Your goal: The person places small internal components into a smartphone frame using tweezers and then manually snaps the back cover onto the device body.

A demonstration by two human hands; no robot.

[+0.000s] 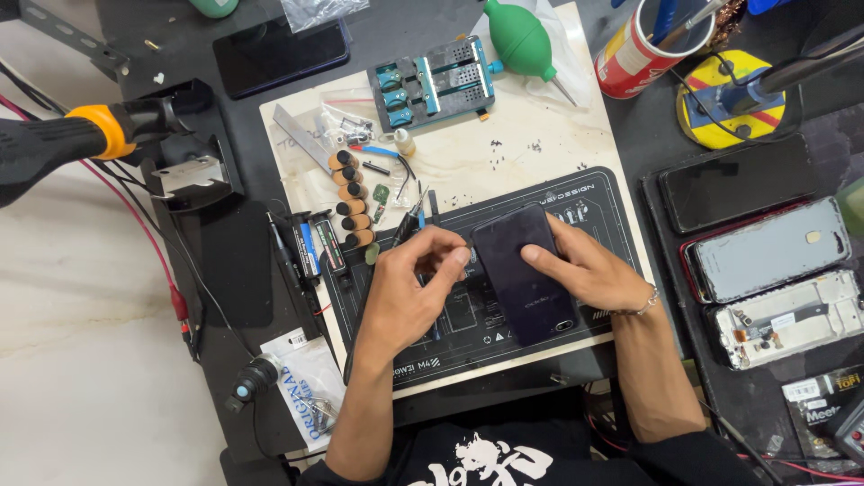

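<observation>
Green air blower (521,40) — red cup (641,56) beside

glossy dark plastic phone back (524,274), matt black rubbery work mat (594,193), smooth green rubber blower (520,40)

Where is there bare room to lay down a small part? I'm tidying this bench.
Free: pale mat between blue fixture and dark work mat. Crowded: left strip of screwdriver bits, and right side with opened phones. Both hands hold the dark phone.
</observation>
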